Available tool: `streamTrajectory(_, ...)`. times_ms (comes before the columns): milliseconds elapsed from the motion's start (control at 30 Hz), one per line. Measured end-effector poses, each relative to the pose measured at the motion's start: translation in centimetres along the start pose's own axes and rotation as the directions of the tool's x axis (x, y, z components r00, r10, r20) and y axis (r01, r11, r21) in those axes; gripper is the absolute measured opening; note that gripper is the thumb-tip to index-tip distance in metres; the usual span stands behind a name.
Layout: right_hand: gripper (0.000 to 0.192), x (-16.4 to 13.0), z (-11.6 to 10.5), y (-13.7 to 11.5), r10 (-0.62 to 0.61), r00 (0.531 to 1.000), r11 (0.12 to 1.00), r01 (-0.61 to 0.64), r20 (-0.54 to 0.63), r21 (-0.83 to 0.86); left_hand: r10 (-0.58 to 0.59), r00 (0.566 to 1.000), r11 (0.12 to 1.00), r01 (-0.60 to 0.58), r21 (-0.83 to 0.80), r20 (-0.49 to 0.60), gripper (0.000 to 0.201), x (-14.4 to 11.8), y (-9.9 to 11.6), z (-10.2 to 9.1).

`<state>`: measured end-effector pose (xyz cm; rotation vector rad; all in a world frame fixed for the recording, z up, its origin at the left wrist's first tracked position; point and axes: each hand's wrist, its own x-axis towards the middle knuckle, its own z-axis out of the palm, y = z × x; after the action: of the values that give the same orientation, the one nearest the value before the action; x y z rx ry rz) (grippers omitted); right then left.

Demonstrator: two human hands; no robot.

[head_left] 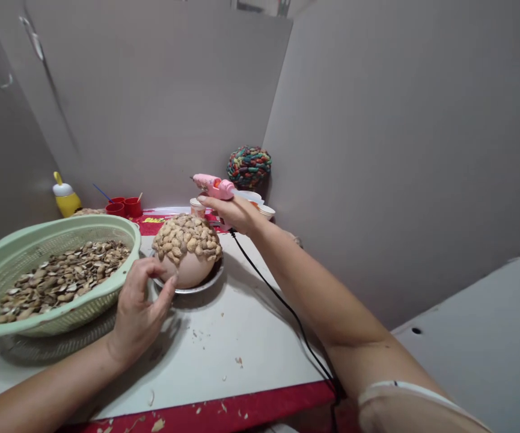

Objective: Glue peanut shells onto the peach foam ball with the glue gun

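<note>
A round, pale ball (189, 269) sits in a shallow metal dish (204, 286), its upper part covered with peanut shells (186, 236). At its left side is my left hand (140, 304), fingers bent and thumb apart, the fingertips close to the ball's bare lower part and the dish rim. Whether they touch it I cannot tell. My right hand (235, 211) grips a pink hot glue gun (212, 186) above and behind the ball, its nozzle pointing left. A black cord (282, 299) runs from the gun down over the table's right side.
A green plastic basket (134, 233) of peanut shells (68, 273) stands left. Behind are red cups (132, 207), a yellow bottle (67, 201), paper cups (266, 211) and a multicoloured ball (249, 166). Shell scraps (238, 362) lie on the white table (260, 337). Grey panels (377, 150) enclose it.
</note>
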<state>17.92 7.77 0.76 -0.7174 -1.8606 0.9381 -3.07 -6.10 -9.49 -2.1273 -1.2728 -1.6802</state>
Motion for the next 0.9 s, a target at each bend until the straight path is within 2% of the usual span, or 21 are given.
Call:
streamTrajectory(100,0.068,0.6,0.2,0.7,0.006,0.998,1.0,-0.007,0.062,0.013,0.069,0.997,0.997,-0.069,0.042,-0.018,0.03,-0.2,-0.6,0.6)
streamTrajectory(233,0.07,0.2,0.3,1.5,0.162,0.976,0.986,-0.167,0.148,0.025,0.0,0.998,0.999,-0.002,0.032,0.068,0.068,-0.5,-1.4,1.4)
streamTrajectory(300,0.072,-0.3,0.3,1.9,0.203,0.963,0.973,-0.218,0.176,0.072,-0.057,0.991,0.998,0.054,0.022,0.121,0.079,-0.6,-1.7,1.5)
streamTrajectory(433,0.076,-1.0,0.1,2.7,0.215,0.956,0.958,-0.246,0.198,0.149,-0.134,0.97,0.99,0.139,-0.009,0.201,0.081,-0.7,-1.8,1.5)
streamTrajectory(700,0.08,-1.1,0.1,2.6,0.225,0.952,0.962,-0.251,0.206,0.106,-0.208,0.946,0.964,0.241,-0.114,0.249,0.077,-0.7,-2.0,1.6)
streamTrajectory(900,0.08,-1.4,0.1,3.0,0.254,0.942,0.953,-0.282,0.221,0.107,-0.239,0.928,0.947,0.288,-0.144,0.286,0.082,-0.4,-2.3,1.7)
